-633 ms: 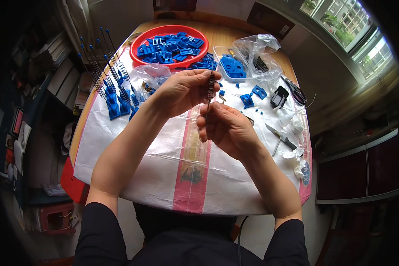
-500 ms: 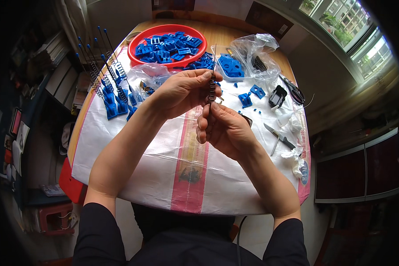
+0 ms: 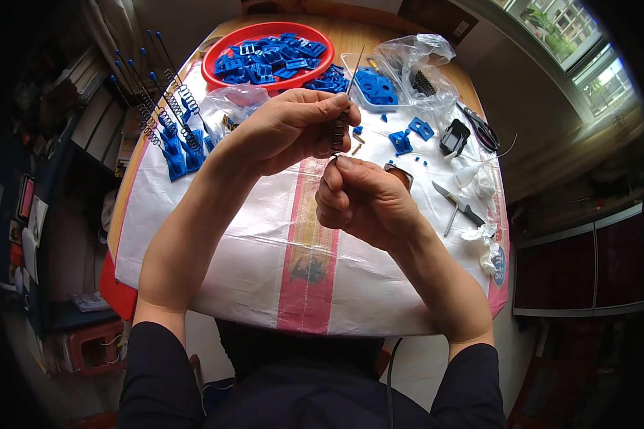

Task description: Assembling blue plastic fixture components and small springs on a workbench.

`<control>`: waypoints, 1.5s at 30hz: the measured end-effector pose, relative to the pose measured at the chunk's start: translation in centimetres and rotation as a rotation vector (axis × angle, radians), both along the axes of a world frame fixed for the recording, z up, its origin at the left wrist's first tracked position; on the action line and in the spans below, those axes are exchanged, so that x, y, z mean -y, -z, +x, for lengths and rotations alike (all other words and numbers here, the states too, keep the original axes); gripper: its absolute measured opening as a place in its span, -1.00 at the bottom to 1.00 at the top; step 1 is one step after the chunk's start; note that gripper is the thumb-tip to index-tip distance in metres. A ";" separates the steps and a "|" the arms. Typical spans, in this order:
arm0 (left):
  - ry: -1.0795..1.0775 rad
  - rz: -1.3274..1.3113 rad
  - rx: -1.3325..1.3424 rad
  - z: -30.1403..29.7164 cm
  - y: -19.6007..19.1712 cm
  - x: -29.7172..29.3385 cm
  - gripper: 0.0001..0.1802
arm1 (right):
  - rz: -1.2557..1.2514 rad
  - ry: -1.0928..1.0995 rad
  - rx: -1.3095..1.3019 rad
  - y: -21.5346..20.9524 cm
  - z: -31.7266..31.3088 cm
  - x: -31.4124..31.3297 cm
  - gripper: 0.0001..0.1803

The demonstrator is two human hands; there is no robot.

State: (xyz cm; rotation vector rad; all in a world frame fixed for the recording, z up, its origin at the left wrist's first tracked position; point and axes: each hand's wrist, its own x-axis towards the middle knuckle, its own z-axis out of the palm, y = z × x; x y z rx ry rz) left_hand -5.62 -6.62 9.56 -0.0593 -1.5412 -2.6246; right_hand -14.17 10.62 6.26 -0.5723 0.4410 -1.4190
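Over the middle of the table, my left hand (image 3: 293, 129) pinches a dark coil spring (image 3: 339, 134) between thumb and fingers. A thin dark rod (image 3: 356, 68) sticks up out of the top of the spring. Just below, my right hand (image 3: 368, 196) is closed at the spring's lower end, thumb against curled fingers; what lies inside its grip is mostly hidden. Small brass-coloured pins (image 3: 358, 143) lie beyond my hands. To the left stand several blue bases (image 3: 176, 163) with coil springs (image 3: 172, 107) and blue-tipped rods rising from them.
A red basin (image 3: 207, 74) full of blue plastic parts stands at the back. Beside it are a clear tray with blue plates (image 3: 376, 87) and a plastic bag (image 3: 436, 61). Rightward lie blue pieces (image 3: 401, 143), a black case (image 3: 454, 137), scissors (image 3: 481, 130), a knife (image 3: 461, 205) and crumpled tissue (image 3: 484, 247).
The rod and spring now lean slightly to the right at the top. My left fingers have closed further over the spring, and the whole view has shifted a little.
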 end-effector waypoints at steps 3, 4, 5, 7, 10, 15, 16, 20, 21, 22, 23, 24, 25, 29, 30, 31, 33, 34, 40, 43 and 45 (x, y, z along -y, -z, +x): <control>0.112 0.092 -0.065 -0.2 0.3 -0.5 -0.64 | -0.032 -0.013 0.039 0.3 0.5 0.0 -0.67; 0.115 0.085 -0.061 -0.1 0.3 -0.5 -0.63 | -0.048 -0.016 0.059 0.4 0.6 0.1 -0.67; 0.118 0.078 -0.057 -0.1 0.4 -0.4 -0.62 | -0.043 -0.022 0.056 0.5 0.6 0.1 -0.67; 0.139 0.055 -0.053 -0.1 0.5 -0.1 -0.61 | -0.034 -0.033 0.051 0.5 0.7 0.1 -0.67; 0.192 0.016 -0.050 0.0 0.8 0.2 -0.60 | -0.003 -0.053 0.034 0.3 0.9 -0.1 -0.67; 0.247 -0.032 -0.018 0.1 0.4 0.1 -0.58 | 0.020 -0.085 0.046 1.0 0.8 -0.1 -0.69; 0.249 -0.035 -0.012 0.1 0.5 0.1 -0.59 | 0.017 -0.090 0.053 1.0 0.8 -0.2 -0.69; 0.271 -0.042 0.001 0.1 0.6 0.3 -0.59 | 0.043 -0.100 0.053 1.0 0.8 -0.1 -0.70; 0.284 -0.040 -0.001 0.1 0.7 0.4 -0.59 | 0.052 -0.099 0.051 0.8 0.8 -0.1 -0.71; 0.287 -0.035 0.004 0.1 0.8 0.4 -0.59 | 0.060 -0.099 0.049 0.8 0.8 -0.2 -0.71; 0.292 -0.030 0.009 0.1 0.9 0.4 -0.59 | 0.065 -0.098 0.043 0.9 0.7 -0.2 -0.71; 0.296 -0.025 0.013 0.0 1.0 0.4 -0.59 | 0.070 -0.097 0.037 1.0 0.7 -0.2 -0.72; 0.298 -0.027 0.013 -0.1 1.0 0.4 -0.58 | 0.075 -0.097 0.031 1.0 0.7 -0.2 -0.72; 0.303 -0.036 0.019 -0.2 1.3 0.5 -0.58 | 0.092 -0.098 0.024 1.2 0.6 -0.2 -0.72; 0.303 -0.039 0.022 -0.2 1.4 0.6 -0.58 | 0.093 -0.098 0.022 1.2 0.6 -0.1 -0.72; 0.304 -0.041 0.025 -0.2 1.5 0.7 -0.58 | 0.093 -0.097 0.020 1.1 0.6 -0.1 -0.72; 0.307 -0.046 0.027 -0.2 1.6 0.8 -0.58 | 0.105 -0.096 0.019 1.0 0.6 -0.2 -0.72; 0.307 -0.043 0.029 -0.2 1.6 0.8 -0.58 | 0.111 -0.096 0.019 1.0 0.6 -0.2 -0.72; 0.330 -0.040 0.027 -0.3 1.9 1.1 -0.59 | 0.110 -0.090 0.014 1.3 0.5 -0.2 -0.72; 0.304 0.008 -0.015 -0.6 2.3 1.3 -0.59 | 0.066 -0.101 0.033 1.3 0.4 -0.1 -0.71; 0.196 0.056 -0.048 -0.9 2.6 1.6 -0.59 | 0.003 -0.041 0.048 1.3 0.3 0.2 -0.69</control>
